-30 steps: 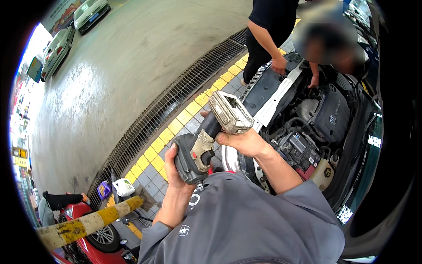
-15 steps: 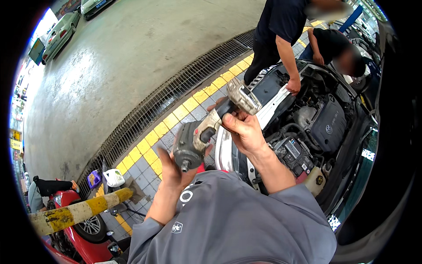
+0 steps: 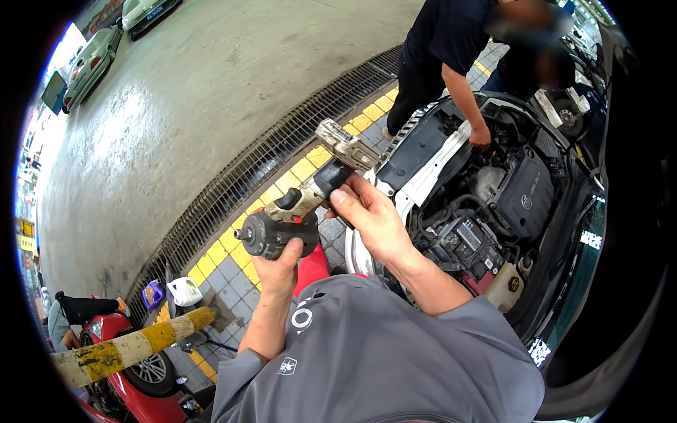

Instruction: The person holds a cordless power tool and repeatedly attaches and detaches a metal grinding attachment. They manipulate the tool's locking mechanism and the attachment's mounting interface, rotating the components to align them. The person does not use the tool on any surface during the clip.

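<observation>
Cordless impact wrench (image 3: 300,211) is held up in both hands at chest height, centre of view, over the yellow-tiled strip (image 3: 233,240) beside the drain grate (image 3: 247,176), just left of the open engine bay (image 3: 493,204).

Left hand (image 3: 278,264): fingers wrapped from below around the dark motor housing, clamped on it. Anvil end points left.

Right hand (image 3: 370,218): thumb and fingers closed on the dark handle section just below the battery pack (image 3: 345,144), which sticks up and away toward the far right.

Handling, my read:
- Rigid, dense tool. Weight sits at both ends: motor head and battery. Expect it to be hefty and to want to rotate if gripped at one end only.
- Casing looks worn and grimy; the plastic may be slick with oil. The handle is the designed grip point, with best friction there.
- Second hand under the motor housing, as now, balances it well. Keep clear of the anvil.
- Not fragile, but a drop onto the tiles could crack the battery housing or its latch.

Around: a person in dark clothing (image 3: 444,63) leans into the engine bay on the far side, hand on the bay edge. A yellow-and-black striped barrier pole (image 3: 127,345) and a red car (image 3: 134,366) sit near left, with a white jug (image 3: 185,290) on the floor by them.
</observation>
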The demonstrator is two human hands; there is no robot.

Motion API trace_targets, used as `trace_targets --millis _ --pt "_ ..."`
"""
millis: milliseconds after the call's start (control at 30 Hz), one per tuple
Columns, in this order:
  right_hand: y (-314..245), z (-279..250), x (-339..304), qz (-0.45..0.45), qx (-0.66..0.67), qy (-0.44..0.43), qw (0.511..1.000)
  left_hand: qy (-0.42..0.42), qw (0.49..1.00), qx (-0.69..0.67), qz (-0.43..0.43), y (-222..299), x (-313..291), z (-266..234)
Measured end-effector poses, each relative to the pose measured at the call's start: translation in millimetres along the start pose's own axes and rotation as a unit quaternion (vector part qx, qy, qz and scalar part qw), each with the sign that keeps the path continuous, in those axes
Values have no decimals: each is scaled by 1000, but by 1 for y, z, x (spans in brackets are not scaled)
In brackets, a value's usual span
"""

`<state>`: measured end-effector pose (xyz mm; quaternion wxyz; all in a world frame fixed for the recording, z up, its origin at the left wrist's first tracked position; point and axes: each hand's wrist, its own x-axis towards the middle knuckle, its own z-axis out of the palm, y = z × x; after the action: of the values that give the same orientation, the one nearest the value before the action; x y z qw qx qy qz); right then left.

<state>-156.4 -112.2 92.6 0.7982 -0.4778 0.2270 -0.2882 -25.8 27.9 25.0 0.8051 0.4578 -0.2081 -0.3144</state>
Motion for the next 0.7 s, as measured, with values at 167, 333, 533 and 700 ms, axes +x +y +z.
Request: trace_targets --millis 167,333,533,700 --pt "-2 4 -2 -26 -23 -24 999 -3 992 -117 -50 22 0 16" --pt "-4 2 -2 -41 -55 -59 996 4 984 -155 -91 30 -5 21" --pt "-1 -15 2 -97 -118 -108 982 -26 969 -184 -164 45 -7 30" --pt "-10 -20 6 -104 -164 -150 969 -26 951 -235 -197 40 -5 23"
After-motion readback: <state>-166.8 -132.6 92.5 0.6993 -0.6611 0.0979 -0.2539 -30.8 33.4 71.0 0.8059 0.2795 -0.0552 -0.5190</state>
